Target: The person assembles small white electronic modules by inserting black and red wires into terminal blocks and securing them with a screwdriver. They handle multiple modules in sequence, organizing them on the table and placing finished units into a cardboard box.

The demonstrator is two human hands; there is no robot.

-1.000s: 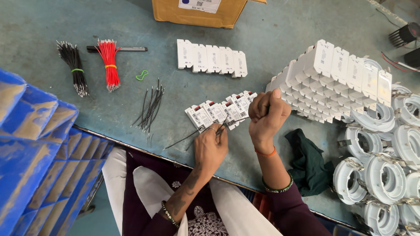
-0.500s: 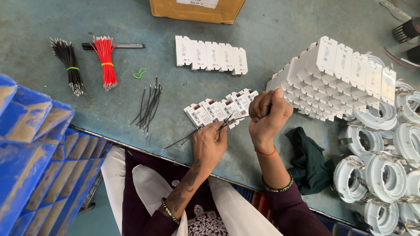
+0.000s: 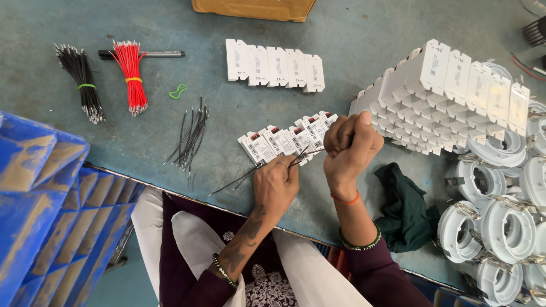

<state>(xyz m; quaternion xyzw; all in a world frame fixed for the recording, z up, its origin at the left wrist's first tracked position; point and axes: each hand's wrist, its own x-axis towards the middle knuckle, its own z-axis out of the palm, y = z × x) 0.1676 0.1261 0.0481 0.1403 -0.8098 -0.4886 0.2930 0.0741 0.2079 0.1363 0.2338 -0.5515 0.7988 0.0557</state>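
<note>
My left hand pinches a few thin black wires that trail out to the left over the table edge. Just to its right, my right hand is closed in a fist around a slim tool whose tip meets the wires. Both hands hover over the near end of a row of small white modules with red and black terminals, laid side by side on the blue-green table.
Loose black wires, a bundled black set, a red bundle, a pen and a green band lie left. A second module row, stacked white modules, round white housings, a dark cloth and blue crates surround me.
Both hands stay at the same spot over the module row, with only slight shifts of the fingers; the view has drifted a little.
</note>
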